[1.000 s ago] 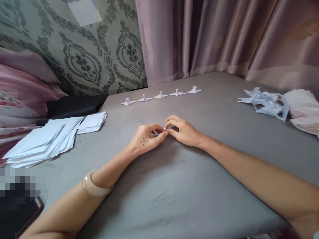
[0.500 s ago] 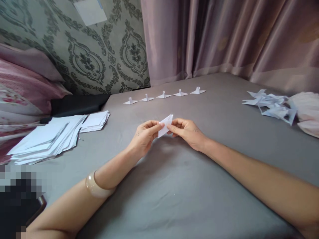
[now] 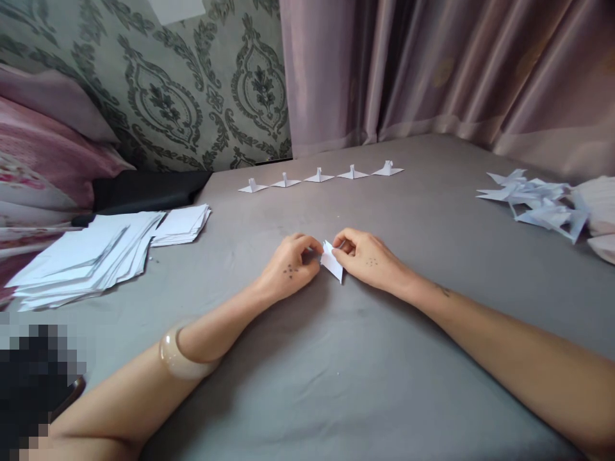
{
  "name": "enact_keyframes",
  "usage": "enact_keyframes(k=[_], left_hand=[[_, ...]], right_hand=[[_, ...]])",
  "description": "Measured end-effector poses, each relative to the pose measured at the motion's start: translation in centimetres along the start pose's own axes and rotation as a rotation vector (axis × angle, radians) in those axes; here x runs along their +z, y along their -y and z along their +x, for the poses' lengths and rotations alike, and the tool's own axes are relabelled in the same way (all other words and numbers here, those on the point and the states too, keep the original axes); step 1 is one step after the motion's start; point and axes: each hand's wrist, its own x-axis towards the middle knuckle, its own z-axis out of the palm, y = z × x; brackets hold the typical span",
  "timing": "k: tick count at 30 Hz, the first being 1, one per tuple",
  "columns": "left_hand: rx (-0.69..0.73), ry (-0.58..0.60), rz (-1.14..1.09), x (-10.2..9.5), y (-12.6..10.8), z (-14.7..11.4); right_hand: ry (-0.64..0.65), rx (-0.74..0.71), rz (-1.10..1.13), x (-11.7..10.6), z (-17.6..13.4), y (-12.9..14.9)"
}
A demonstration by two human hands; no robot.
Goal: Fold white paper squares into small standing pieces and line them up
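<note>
A small white folded paper is between my hands over the middle of the grey sheet, its pointed end tilted down toward me. My right hand pinches it from the right, the thumb lying across its face. At its upper left edge, the curled fingertips of my left hand meet the paper; their exact hold is partly hidden. Beyond the hands stands a row of several folded white paper pieces, each with flat points to the sides and an upright middle.
Stacked white paper sheets lie at the left, beside a smaller paper stack. A black item is behind them. Several folded papers are heaped at the right near pale cloth. A curtain hangs behind.
The folded paper has been turned, so its point now faces down to the right. My left hand has rolled over, showing its back. The view has shifted slightly.
</note>
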Motion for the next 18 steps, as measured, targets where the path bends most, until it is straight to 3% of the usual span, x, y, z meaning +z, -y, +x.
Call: enact_keyframes(k=[3, 8, 10, 13, 18], left_hand=[[0.106, 0.068, 0.080, 0.2, -0.2, -0.3], [0.216, 0.048, 0.232, 0.5, 0.0, -0.4], [0.278, 0.035, 0.312, 0.5, 0.0, -0.5], [0.361, 0.028, 0.420, 0.5, -0.2, -0.6], [0.338, 0.035, 0.431, 0.4, -0.5, -0.7]], right_hand=[[0.009, -0.032, -0.090, 0.1, -0.3, 0.2], [0.043, -0.101, -0.286, -0.9, -0.4, 0.2], [0.102, -0.150, -0.303, -1.9, -0.3, -0.1], [0.300, -0.238, -0.280, -3.6, 0.0, -0.5], [0.340, -0.261, -0.240, -4.3, 0.2, -0.7]])
